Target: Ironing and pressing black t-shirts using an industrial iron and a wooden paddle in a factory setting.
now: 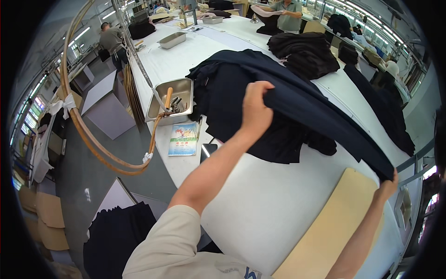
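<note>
Beige cloth sleeve (pixel 162 237) foremost; curled left hand (pixel 257 108) and closed right hand (pixel 386 187) grip a long navy fabric panel (pixel 316 108) above a flat white table (pixel 255 202).

Navy panel (pixel 306 102): matt cloth; tabletop (pixel 241 204): smooth; tray (pixel 184 88): shiny metal; booklet (pixel 183 139): paper

- Cloth (pixel 227 97) lies on the table (pixel 265 195).
- Tray (pixel 185 89) stands left of the cloth.
- Booklet (pixel 183 140) lies before the tray.
- Board (pixel 327 228) lies right of the booklet.
</note>
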A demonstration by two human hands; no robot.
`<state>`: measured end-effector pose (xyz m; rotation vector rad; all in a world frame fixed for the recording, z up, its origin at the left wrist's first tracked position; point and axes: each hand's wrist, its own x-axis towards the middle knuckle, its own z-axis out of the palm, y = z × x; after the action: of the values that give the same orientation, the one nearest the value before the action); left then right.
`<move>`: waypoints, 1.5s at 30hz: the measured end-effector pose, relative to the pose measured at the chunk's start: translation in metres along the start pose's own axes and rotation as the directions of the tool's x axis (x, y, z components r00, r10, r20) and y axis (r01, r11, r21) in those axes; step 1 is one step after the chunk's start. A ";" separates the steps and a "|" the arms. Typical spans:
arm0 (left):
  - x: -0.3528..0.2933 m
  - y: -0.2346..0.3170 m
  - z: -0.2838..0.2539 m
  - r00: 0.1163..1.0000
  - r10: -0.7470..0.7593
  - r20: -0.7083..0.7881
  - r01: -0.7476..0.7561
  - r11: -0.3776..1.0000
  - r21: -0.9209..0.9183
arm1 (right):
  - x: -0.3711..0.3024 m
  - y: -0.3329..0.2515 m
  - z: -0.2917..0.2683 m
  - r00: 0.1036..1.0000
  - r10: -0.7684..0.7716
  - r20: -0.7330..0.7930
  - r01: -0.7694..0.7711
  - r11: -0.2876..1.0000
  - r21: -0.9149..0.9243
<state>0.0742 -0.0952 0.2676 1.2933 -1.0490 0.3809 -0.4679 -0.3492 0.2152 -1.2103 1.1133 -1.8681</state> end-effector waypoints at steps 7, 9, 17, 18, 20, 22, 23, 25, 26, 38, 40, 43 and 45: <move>-0.142 0.241 0.069 0.842 0.107 0.529 0.218 0.830 -0.513 | -0.038 -0.209 -0.262 0.994 -0.090 -0.062 0.087 0.995 -0.052; -0.225 0.257 0.076 0.753 0.023 0.657 0.328 0.853 -0.405 | -0.100 -0.204 -0.327 0.997 -0.060 -0.057 0.037 0.940 -0.340; -0.463 0.281 0.056 0.413 -0.616 0.671 0.687 0.694 0.214 | -0.297 -0.099 -0.593 0.644 0.681 -0.349 -0.702 0.707 0.083; -0.462 0.292 0.077 0.507 -0.557 0.658 0.692 0.718 0.074 | -0.272 -0.102 -0.583 0.761 0.590 -0.272 -0.610 0.792 0.011; -0.403 0.354 0.106 0.601 -0.461 0.653 0.668 0.738 -0.095 | -0.222 -0.137 -0.554 0.954 0.280 -0.110 -0.301 0.892 -0.336; -0.380 0.354 0.107 0.701 -0.368 0.611 0.492 0.870 -0.040 | -0.204 -0.194 -0.520 0.976 0.203 0.080 -0.047 0.553 -0.832; -0.386 0.336 0.102 0.686 -0.399 0.609 0.419 0.900 0.118 | -0.209 -0.190 -0.540 0.964 0.244 0.102 -0.024 0.465 -0.885; -0.421 0.295 0.073 0.589 -0.554 0.588 0.224 0.811 0.541 | -0.228 -0.147 -0.613 0.971 0.219 0.097 0.032 0.284 -0.958; -0.450 0.273 0.054 0.395 -0.691 0.606 0.133 0.695 0.706 | -0.252 -0.118 -0.657 0.985 0.153 0.083 0.054 0.188 -0.981; -0.581 0.334 -0.076 0.358 -0.766 0.534 0.606 0.626 0.491 | -0.435 -0.091 -0.701 0.665 0.507 -0.549 -0.744 0.517 -0.424; -0.606 0.349 -0.142 0.406 -0.751 0.520 0.609 0.647 0.460 | -0.505 -0.116 -0.720 0.836 0.456 -0.306 -0.524 0.497 -0.692; -0.651 0.378 -0.231 0.392 -0.769 0.505 0.663 0.617 0.424 | -0.642 -0.129 -0.740 0.857 0.325 -0.399 -0.513 0.604 -0.610; -0.694 0.356 -0.288 0.387 -0.767 0.512 0.632 0.625 0.459 | -0.686 -0.140 -0.754 0.793 0.449 -0.410 -0.606 0.519 -0.603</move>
<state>-0.4301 0.4835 -0.0531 2.0037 -0.9151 -0.7581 -0.9222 0.5242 -0.0857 -0.8617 2.1864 -1.0802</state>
